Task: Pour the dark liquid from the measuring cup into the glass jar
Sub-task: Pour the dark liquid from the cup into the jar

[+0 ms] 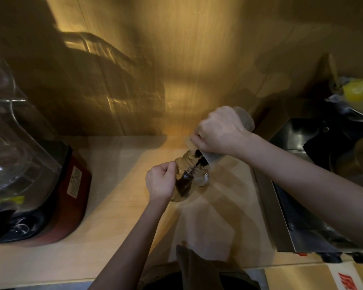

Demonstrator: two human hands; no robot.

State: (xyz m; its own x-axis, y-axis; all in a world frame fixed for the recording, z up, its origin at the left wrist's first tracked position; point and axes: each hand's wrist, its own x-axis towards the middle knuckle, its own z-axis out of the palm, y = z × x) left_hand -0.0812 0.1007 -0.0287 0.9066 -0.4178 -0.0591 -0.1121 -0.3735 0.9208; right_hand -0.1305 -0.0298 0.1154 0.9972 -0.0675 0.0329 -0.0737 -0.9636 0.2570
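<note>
A clear glass jar [190, 174] stands on the pale wooden counter [117, 206] near the middle. My left hand [160, 181] grips the jar's left side. My right hand [220, 131] holds a translucent measuring cup [242, 119] tipped steeply over the jar's mouth, rim down against the opening. Dark liquid [198, 161] runs from the cup's lip into the jar and streaks down the inner wall to a dark pool low in the jar. My right hand hides most of the cup's body.
A blender [29, 174] with a clear jug and red-black base stands at the left. A steel sink [298, 206] lies at the right, with a bowl holding something yellow [357, 92] behind it. A wooden wall [176, 59] rises at the back. A small round lid-like object [205, 179] lies beside the jar.
</note>
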